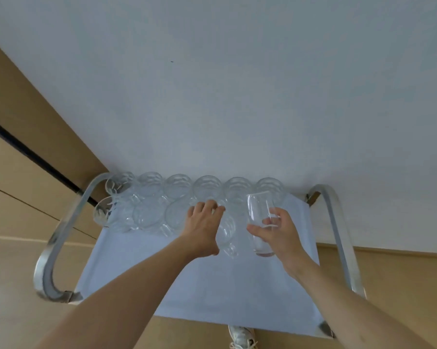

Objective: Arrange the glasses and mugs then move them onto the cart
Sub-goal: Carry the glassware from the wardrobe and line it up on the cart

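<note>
A cart [199, 285] with a pale blue top and metal side rails stands against the wall. Several clear glasses [177, 187] stand in two rows at its far edge. My left hand [203, 226] grips a clear glass [226, 233] over the second row, next to the others. My right hand [279, 231] holds a tall clear glass [259, 217] tilted, a little above the cart top to the right of the left hand.
A white wall [212, 96] rises right behind the cart. Metal handles [61, 238] curve up on the cart's left and right [338, 235] sides. Tan floor lies around it, and a white shoe [241, 337] shows below the near edge.
</note>
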The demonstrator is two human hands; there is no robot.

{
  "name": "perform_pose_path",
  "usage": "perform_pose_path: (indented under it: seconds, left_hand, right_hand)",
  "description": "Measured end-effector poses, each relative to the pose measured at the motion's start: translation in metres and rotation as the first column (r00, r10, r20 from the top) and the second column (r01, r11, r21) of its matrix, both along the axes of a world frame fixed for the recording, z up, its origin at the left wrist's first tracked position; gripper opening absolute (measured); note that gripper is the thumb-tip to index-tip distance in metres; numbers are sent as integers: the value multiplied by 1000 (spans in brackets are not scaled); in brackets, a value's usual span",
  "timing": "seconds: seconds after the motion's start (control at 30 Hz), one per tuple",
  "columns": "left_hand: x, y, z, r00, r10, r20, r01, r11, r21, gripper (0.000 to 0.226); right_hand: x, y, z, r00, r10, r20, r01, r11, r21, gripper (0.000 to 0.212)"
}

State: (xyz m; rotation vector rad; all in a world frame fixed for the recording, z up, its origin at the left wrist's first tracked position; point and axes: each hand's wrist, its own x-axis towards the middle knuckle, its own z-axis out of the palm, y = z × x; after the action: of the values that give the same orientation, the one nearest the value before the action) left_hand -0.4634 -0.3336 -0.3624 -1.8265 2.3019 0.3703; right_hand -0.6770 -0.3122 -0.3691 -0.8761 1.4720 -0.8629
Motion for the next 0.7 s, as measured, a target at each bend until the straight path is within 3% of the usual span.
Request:
perform_pose_path:
  seconds: [0.23, 0.4, 0.7]
  left_hand:
    - [1, -28, -23, 998, 33, 48, -36, 997, 64, 113]
    - [8, -36, -29, 997, 68, 24, -69, 996, 58, 111]
    - [13, -34, -34, 999, 39, 17, -40, 999, 14, 110]
  right_hand:
    - [0, -34, -17, 1000, 24, -2, -24, 999, 33, 84]
    - [3, -49, -16, 999, 44, 2, -44, 998, 39, 70]
    - [15, -53, -19, 999, 31, 16, -31, 998, 46, 77]
